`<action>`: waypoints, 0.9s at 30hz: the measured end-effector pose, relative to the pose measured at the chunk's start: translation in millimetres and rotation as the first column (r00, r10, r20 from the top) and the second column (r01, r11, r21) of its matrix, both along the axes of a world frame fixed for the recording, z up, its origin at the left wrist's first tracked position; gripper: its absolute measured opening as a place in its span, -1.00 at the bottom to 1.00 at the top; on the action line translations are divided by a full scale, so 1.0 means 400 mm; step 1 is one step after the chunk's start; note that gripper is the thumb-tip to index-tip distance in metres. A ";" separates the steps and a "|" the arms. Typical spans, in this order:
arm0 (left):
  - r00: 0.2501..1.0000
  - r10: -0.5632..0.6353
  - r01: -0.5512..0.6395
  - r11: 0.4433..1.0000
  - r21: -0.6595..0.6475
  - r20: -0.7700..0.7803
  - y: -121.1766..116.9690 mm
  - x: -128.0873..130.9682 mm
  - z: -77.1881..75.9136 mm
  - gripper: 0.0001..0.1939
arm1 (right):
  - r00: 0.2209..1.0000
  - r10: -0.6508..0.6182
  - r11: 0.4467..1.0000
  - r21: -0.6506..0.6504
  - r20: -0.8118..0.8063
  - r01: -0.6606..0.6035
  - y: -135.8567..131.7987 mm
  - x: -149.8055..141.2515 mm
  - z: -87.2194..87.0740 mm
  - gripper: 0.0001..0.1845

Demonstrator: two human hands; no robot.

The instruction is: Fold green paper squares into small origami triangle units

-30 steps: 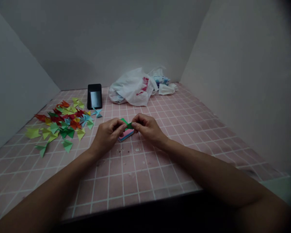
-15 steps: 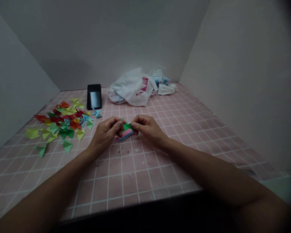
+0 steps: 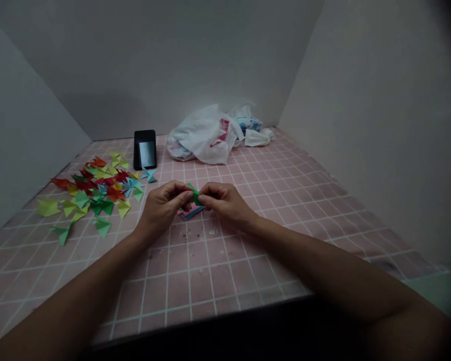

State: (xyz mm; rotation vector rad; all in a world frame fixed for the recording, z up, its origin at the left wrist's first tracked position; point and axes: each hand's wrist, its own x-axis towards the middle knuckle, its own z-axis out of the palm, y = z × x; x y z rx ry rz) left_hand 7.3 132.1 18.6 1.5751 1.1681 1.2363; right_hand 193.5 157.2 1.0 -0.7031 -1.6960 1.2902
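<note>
A folded piece of green paper [image 3: 195,196] is pinched between my two hands near the middle of the table. My left hand [image 3: 169,200] grips its left side with thumb and forefinger. On the other side, my right hand [image 3: 221,200] holds the paper between thumb and fingers, close to the left fingertips. Just beneath lies a small stack of coloured paper [image 3: 190,213], pink on top with blue below, partly hidden by the hands. Fingers cover much of the green paper, so its exact folded shape is unclear.
Many folded paper cranes [image 3: 103,205] in red, yellow, green and blue spread at the left. Behind them a black device with a screen [image 3: 145,149] stands upright. A white plastic bag [image 3: 206,135] and crumpled tissue [image 3: 257,137] lie at the back. Small scraps [image 3: 212,232] dot the pink-checked tablecloth [image 3: 248,271].
My right hand has shifted slightly left, bringing its fingertips nearer to my left hand. The green paper has turned and been bent between the fingers. The view has drifted slightly.
</note>
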 end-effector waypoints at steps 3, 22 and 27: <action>0.997 -0.021 0.025 0.998 -0.053 0.074 0.003 0.001 -0.005 -0.83 | 0.997 -0.072 0.997 0.026 0.001 0.072 -0.003 -0.001 0.000 -0.83; 0.991 -0.094 0.103 0.990 -0.092 0.094 0.001 -0.002 -0.017 -0.82 | 0.979 -0.141 0.975 0.193 0.147 0.111 -0.014 -0.003 0.003 -0.87; 0.989 -0.113 0.121 0.990 -0.079 0.098 -0.001 0.001 -0.016 -0.83 | 0.983 -0.096 0.985 0.154 0.157 0.072 -0.019 -0.004 0.003 -0.81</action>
